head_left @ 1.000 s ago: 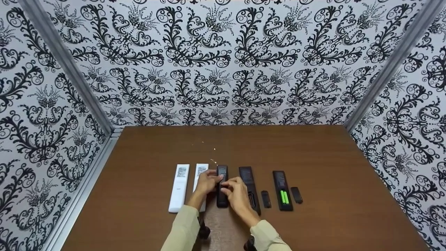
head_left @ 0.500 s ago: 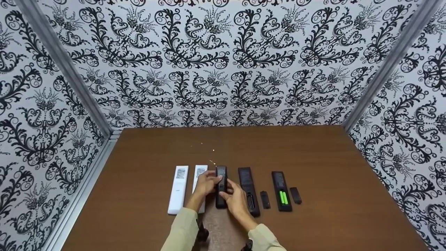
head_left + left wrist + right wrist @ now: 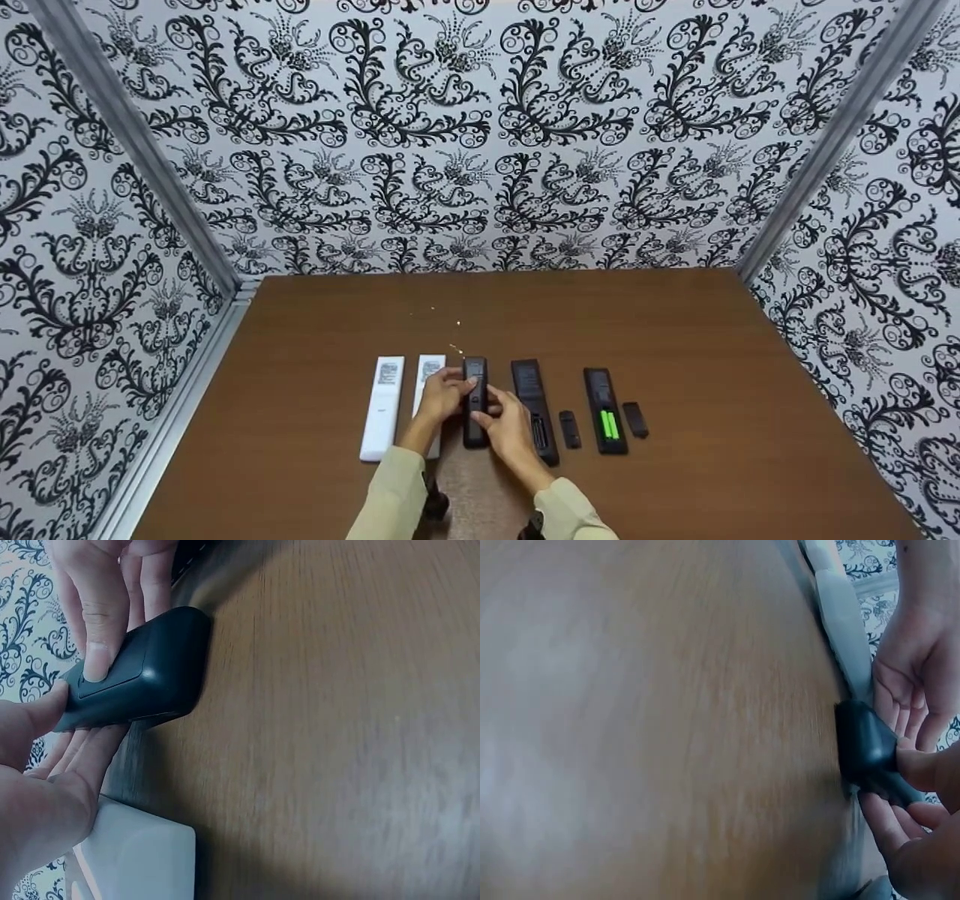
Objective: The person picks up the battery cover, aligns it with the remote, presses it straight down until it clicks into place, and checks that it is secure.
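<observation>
A black remote control [image 3: 474, 435] lies back side up between my hands, its battery cover in place. From the left side my left hand [image 3: 441, 399] grips its upper part, thumb on top. My right hand [image 3: 511, 429] grips it from the right; in the left wrist view the right thumb [image 3: 97, 652] presses the battery cover [image 3: 124, 675]. In the right wrist view the remote's end [image 3: 866, 742] appears tilted among the fingers of both hands. Whether it rests fully on the table cannot be told.
Two white remotes [image 3: 382, 412] lie at left, one partly behind my left hand. On the right are a black remote [image 3: 530, 379] with an open battery bay, a loose cover [image 3: 570, 430], another remote [image 3: 600, 382] with green batteries [image 3: 610, 425], and its cover [image 3: 635, 420].
My right fingers have moved from a pinch over the middle of the remote to its right side, with the thumb laid on the cover. The left hand keeps its hold.
</observation>
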Action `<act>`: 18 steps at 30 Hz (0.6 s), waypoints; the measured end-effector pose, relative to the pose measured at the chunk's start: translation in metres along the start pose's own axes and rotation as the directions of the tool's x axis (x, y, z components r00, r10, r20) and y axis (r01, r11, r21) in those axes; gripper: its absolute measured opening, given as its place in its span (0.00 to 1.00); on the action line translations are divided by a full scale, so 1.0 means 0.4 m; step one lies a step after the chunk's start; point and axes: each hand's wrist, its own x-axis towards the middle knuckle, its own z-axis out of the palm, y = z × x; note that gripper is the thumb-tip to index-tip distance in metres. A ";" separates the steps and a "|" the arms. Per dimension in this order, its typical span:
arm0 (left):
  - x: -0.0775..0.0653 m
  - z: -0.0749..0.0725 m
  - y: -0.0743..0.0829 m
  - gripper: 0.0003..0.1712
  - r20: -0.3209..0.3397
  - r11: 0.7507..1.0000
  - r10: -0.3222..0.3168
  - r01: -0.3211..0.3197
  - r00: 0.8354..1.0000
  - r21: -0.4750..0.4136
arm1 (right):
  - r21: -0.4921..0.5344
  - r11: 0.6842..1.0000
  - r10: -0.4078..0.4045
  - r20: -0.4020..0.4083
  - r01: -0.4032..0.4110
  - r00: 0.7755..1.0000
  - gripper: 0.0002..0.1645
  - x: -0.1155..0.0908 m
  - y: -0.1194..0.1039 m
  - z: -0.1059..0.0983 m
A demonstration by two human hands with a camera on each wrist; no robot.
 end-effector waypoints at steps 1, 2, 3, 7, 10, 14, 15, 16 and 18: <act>0.001 0.000 -0.001 0.24 -0.001 1.000 -0.004 0.004 1.000 0.001 | -0.005 1.000 -0.005 -0.001 0.005 1.000 0.29 0.001 0.000 -0.001; 0.002 0.000 -0.002 0.24 -0.002 1.000 -0.006 0.006 1.000 0.002 | -0.012 1.000 -0.011 -0.004 0.011 1.000 0.29 0.001 -0.001 -0.002; 0.001 0.000 -0.001 0.24 -0.003 1.000 -0.010 0.010 1.000 0.003 | -0.012 1.000 -0.014 -0.005 0.014 1.000 0.29 0.001 -0.001 -0.003; 0.003 0.000 -0.006 0.24 -0.014 0.999 -0.018 0.018 1.000 0.028 | -0.047 0.999 0.001 0.000 -0.001 1.000 0.30 -0.002 -0.005 0.000; 0.000 0.008 -0.006 0.23 -0.053 0.996 -0.009 0.013 0.999 0.083 | -0.078 0.997 0.024 0.027 -0.022 0.999 0.34 -0.004 -0.008 0.004; -0.006 0.028 0.000 0.21 -0.128 0.977 0.048 -0.020 0.991 0.211 | -0.083 0.995 0.054 0.059 -0.049 0.997 0.38 -0.004 -0.003 0.006; -0.007 0.034 0.002 0.20 -0.149 0.967 0.071 -0.032 0.986 0.253 | -0.083 0.995 0.058 0.061 -0.053 0.996 0.38 -0.003 -0.001 0.006; -0.008 0.039 0.005 0.19 -0.168 0.955 0.100 -0.047 0.981 0.293 | -0.080 0.995 0.059 0.061 -0.054 0.996 0.37 -0.002 0.000 0.006; -0.009 0.050 0.012 0.17 -0.206 0.922 0.149 -0.061 0.967 0.383 | -0.073 0.996 0.059 0.060 -0.055 0.996 0.36 0.001 0.001 0.005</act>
